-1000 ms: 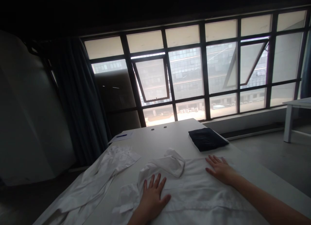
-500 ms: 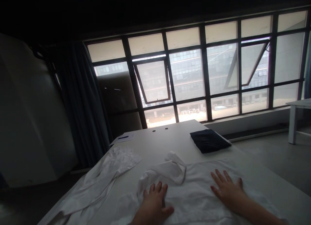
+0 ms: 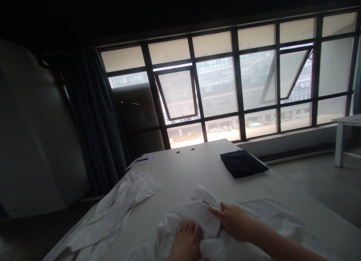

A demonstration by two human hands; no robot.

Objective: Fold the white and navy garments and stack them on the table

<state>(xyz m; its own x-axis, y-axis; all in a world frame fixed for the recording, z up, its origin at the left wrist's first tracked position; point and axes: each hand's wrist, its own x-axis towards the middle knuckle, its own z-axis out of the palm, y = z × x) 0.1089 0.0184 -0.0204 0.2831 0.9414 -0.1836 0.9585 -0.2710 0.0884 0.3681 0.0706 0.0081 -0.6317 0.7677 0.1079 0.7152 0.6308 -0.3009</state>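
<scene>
Right hand [image 3: 234,221], fingers half-curled, meets the bunched white cloth [image 3: 196,216] from its right; left hand [image 3: 186,240] curls onto it, grip unclear.

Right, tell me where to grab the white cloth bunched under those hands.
Take the raised fold of the white cloth from above, on its right side, next to the right hand. The fold looks bunched up clear of the table, so it can likely be pinched, while the flatter cloth stretching right shows no loose edge.
</scene>
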